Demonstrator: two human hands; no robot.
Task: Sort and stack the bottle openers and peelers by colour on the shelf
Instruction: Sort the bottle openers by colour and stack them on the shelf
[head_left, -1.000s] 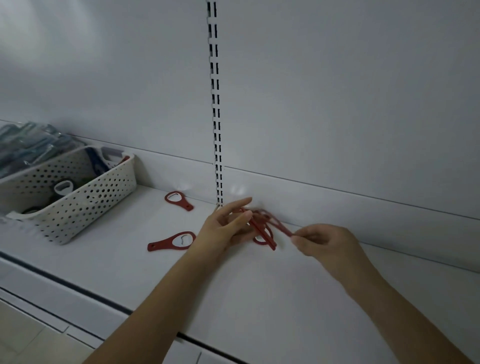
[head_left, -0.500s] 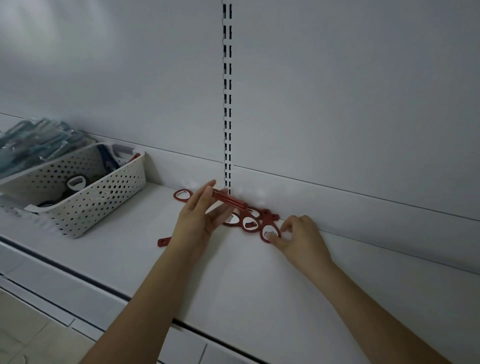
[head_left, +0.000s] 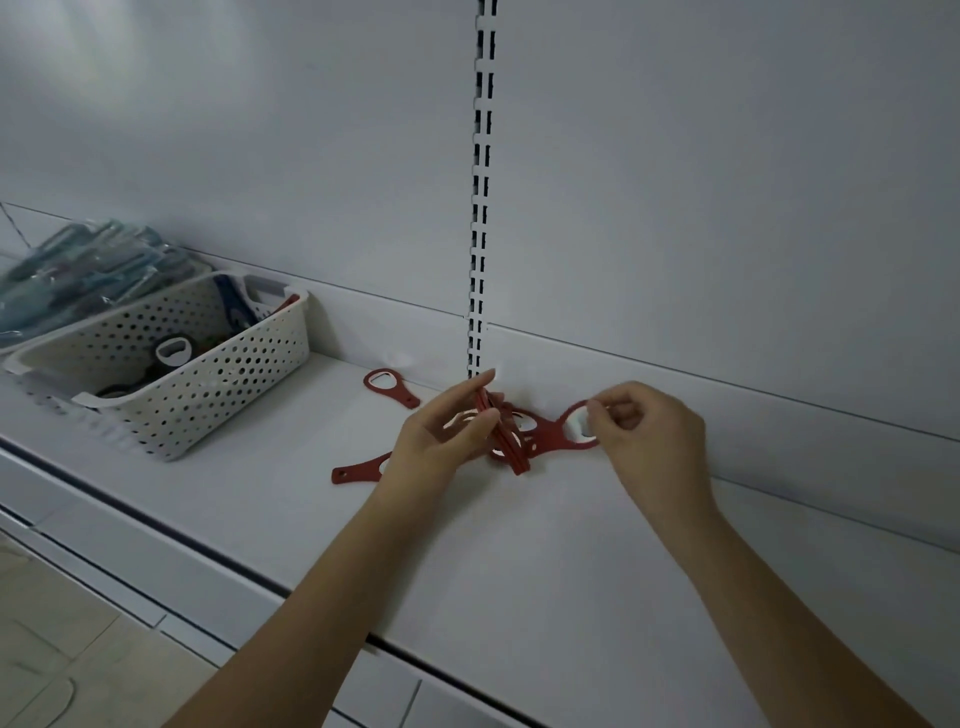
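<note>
Head view: the left hand (head_left: 444, 439) grips a bunch of red openers (head_left: 506, 441) held on edge, fingers and thumb closed around them, low over the white shelf (head_left: 519, 561) near its back wall. The right hand (head_left: 649, 441) pinches the ring end of one red opener (head_left: 574, 431) between thumb and fingertips; that opener's handle points left and meets the bunch. More red rings lie tangled between the two hands; whether they rest on the shelf I cannot tell.

Two loose red openers lie flat on the shelf: one (head_left: 389, 385) by the back wall, left of the hands, and another (head_left: 358, 472) nearer the front edge, its ring end hidden behind the left wrist.

Further left stands a white perforated basket (head_left: 208, 395) holding a black-and-white opener (head_left: 174, 353) and other items. Behind it lies a pile of blue-green packets (head_left: 88, 265).
</note>
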